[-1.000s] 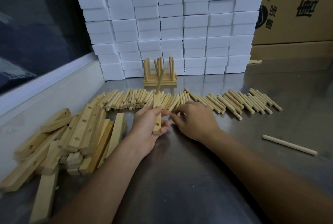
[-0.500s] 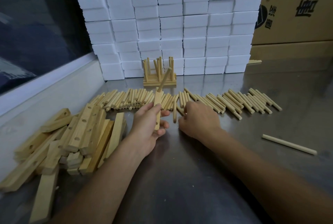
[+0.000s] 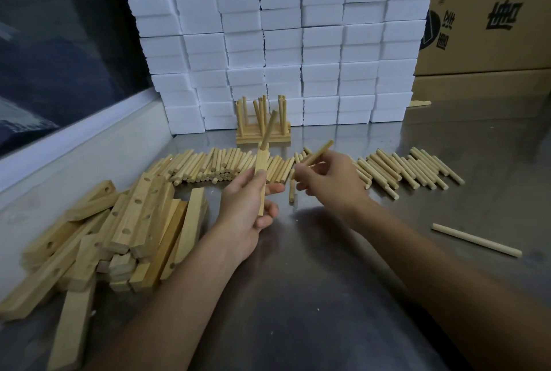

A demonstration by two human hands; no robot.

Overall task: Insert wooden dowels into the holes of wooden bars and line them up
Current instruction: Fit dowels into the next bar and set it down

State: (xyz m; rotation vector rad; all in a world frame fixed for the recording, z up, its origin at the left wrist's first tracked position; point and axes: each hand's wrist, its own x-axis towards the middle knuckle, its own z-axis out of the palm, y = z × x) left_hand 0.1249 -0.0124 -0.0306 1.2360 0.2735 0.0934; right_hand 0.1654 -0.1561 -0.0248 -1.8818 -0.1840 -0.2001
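Observation:
My left hand (image 3: 247, 200) grips a wooden bar (image 3: 262, 167) on edge above the steel table. One dowel (image 3: 269, 129) stands slanted in the bar's far hole. My right hand (image 3: 328, 182) pinches a second dowel (image 3: 317, 152), lifted just right of the bar and pointing up to the right. A long row of loose dowels (image 3: 399, 170) lies across the table behind both hands. A heap of drilled bars (image 3: 131, 221) lies to the left. Finished bars with upright dowels (image 3: 262, 123) stand at the back.
A wall of white foam blocks (image 3: 283, 42) rises behind the finished bars. Cardboard boxes (image 3: 492, 12) stand at the back right. A longer single dowel (image 3: 477, 240) lies alone at the right. A raised ledge (image 3: 74, 155) runs along the table's left side.
My right hand picked a dowel out of the row and lifted it toward the bar. My left hand raised the bar slightly and tilted its standing dowel to the right.

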